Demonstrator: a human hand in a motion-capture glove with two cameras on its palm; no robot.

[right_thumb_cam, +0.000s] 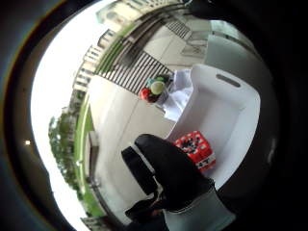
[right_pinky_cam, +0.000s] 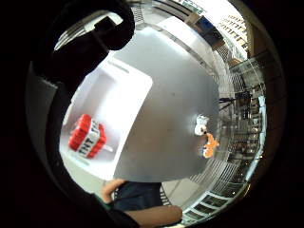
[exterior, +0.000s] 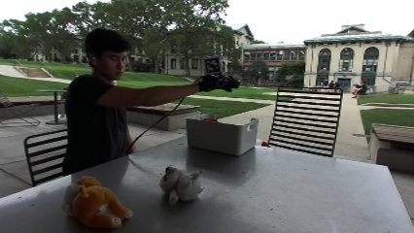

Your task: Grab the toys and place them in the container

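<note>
While my hand (exterior: 217, 81) hangs over the white box (exterior: 222, 136) with fingers loose and holding nothing, two stuffed animals wait on the bench (exterior: 304, 194): an orange one (exterior: 93, 202) and a white one (exterior: 181, 184). I think they are soft and light, so I would squeeze the fat middle.

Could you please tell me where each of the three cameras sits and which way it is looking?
Outside view: across the table, facing the person; the gloved right hand is raised above the white container, near the orange plush and white plush.
Little finger side palm view: on the palm, looking down at the container and the red TNT toy; black glove at the edge.
Thumb side palm view: on the palm, looking down; a gloved finger shows.
Both palm views share the container and TNT toy.
</note>
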